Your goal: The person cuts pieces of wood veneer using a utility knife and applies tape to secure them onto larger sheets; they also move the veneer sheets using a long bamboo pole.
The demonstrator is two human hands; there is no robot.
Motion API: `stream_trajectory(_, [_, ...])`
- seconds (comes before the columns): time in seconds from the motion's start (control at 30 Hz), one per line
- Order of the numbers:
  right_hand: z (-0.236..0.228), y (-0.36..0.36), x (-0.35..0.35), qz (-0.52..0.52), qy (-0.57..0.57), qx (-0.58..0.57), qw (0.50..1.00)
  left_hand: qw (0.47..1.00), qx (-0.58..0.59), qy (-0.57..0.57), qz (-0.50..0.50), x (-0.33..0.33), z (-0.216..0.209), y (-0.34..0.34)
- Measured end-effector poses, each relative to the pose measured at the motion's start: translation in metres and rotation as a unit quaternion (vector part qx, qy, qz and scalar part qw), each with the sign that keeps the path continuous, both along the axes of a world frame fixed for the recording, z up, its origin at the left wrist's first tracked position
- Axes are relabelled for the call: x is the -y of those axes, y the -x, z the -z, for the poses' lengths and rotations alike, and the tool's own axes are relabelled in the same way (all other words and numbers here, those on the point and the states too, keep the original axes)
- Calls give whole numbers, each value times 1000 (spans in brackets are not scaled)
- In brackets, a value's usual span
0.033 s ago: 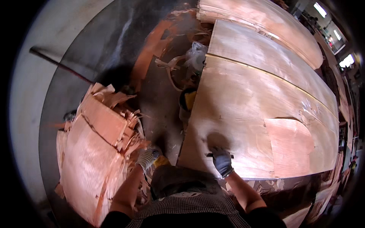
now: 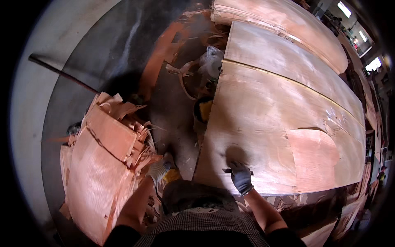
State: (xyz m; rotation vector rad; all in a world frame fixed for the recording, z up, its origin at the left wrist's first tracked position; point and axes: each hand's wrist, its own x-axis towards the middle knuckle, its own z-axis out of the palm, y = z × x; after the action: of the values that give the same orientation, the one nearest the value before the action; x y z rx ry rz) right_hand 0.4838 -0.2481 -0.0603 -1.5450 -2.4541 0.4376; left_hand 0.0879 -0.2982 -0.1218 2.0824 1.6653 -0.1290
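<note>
A large pale plywood sheet [image 2: 263,107] lies in front of me and to the right. On its near left part my right hand [image 2: 241,179], in a grey glove, is closed around a dark, thin, flat scraper [image 2: 226,170], whose ends stick out on both sides of the fingers. Low on the left, my left hand [image 2: 156,171] wears a striped white glove. It is beside a stack of reddish veneer [image 2: 98,173] with ragged edges, and next to a yellow item [image 2: 172,175] close to my apron. Its fingers are partly hidden, so any grip there is unclear.
A thin yellowish strip [image 2: 288,77] crosses the sheet. A reddish veneer patch [image 2: 314,158] lies at its near right. Between the stacks stands a bucket [image 2: 199,117] with something yellow inside, near a clear plastic bag [image 2: 212,57]. Another veneer stack [image 2: 284,24] lies beyond.
My left hand has shifted slightly left and down. My right hand and the scraper stay in almost the same place on the sheet; the whole view has moved a little.
</note>
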Motion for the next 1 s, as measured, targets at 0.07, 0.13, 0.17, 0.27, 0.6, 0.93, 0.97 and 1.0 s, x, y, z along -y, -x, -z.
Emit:
stream_trajectory(0.07, [-14,10,1,36,-12,-19,999,981,131,108,-91,-55,11,21])
stream_trajectory(0.13, [-19,27,0,137,17,-15,990,989,135,59,-6,-117,30,35])
stream_trajectory(0.17, [-19,28,6,199,29,-8,980,990,113,86,-2,-161,7,8])
stream_trajectory(0.27, [-15,62,5,272,57,-49,959,988,115,100,26,-248,-25,8])
stream_trajectory(0.6, [-5,100,0,452,34,-50,890,972,158,109,134,-392,4,-38])
stream_trajectory(0.93, [-16,117,-46,612,1,-75,787,989,145,-30,13,-547,42,5])
stream_trajectory(0.97, [-25,125,-63,613,1,-68,787,978,176,-112,24,-571,40,2])
stream_trajectory(1.0, [-29,134,-77,634,19,-81,769,982,155,-106,20,-600,37,-4])
